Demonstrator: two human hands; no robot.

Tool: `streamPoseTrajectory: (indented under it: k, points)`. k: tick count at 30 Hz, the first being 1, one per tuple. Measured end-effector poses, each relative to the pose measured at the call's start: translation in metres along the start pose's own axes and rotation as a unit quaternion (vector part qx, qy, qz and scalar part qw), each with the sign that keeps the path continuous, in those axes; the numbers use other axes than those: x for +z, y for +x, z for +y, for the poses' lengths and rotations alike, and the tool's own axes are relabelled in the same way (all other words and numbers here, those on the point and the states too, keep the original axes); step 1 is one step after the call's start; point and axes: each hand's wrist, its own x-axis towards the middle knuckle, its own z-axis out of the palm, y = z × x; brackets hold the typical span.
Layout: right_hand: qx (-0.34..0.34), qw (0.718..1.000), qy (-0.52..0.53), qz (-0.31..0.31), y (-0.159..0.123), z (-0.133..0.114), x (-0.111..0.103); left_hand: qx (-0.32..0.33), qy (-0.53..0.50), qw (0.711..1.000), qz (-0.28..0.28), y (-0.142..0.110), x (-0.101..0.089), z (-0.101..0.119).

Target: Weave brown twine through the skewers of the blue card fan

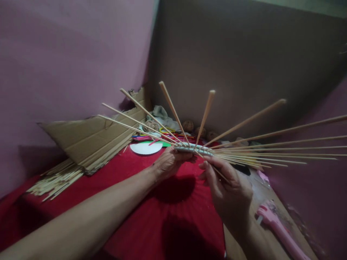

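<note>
White disc [204,151] with many thin wooden sticks [205,113] around its edge is up in front of you, raised above the red cloth [141,231], and seen nearly edge-on. Your left grip [170,160] is closed on its left edge, with the fingers below it; how firmly it presses, you cannot tell from this view. Your right grip [230,184] pinches a single stick [221,174] between thumb and fingers, near the near edge of the disc.

This piece is probably light, and the disc seems flat and rather stiff, so the edge is a good place to take hold. The sticks look dry and straight; they likely bend only little, and one could snap or come loose if you press it sideways. Because they reach far out from the disc, a small turn of your wrist swings the tips widely. It is therefore wiser to carry the weight by the disc and not by the long ends. For one stick, a light pinch close to the disc should give you the best control, since its smooth surface may roll between your fingertips.
</note>
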Motion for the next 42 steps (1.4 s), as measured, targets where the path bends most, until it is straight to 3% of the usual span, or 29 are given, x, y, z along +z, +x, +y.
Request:
streamPoseTrajectory:
  k: [9,14,20,27,42]
  points:
    - [0.067,0.997,0.018,0.024,-0.001,-0.002,-0.001,0.004,0.008,1.000,-0.018,0.000,0.000,0.001]
    - [0.095,0.995,0.035,-0.002,0.002,-0.005,-0.005,0.008,0.013,1.000,-0.025,0.000,0.000,0.000]
    - [0.070,0.997,-0.018,-0.019,0.003,-0.001,-0.005,0.001,0.049,0.999,-0.007,-0.002,-0.001,-0.002]
    - [0.008,1.000,-0.028,0.011,0.000,-0.003,-0.006,0.003,0.005,1.000,0.002,-0.001,0.001,-0.001]
    - [0.056,0.998,-0.021,-0.021,-0.003,0.006,-0.006,-0.008,0.035,0.999,0.006,0.000,0.001,0.000]
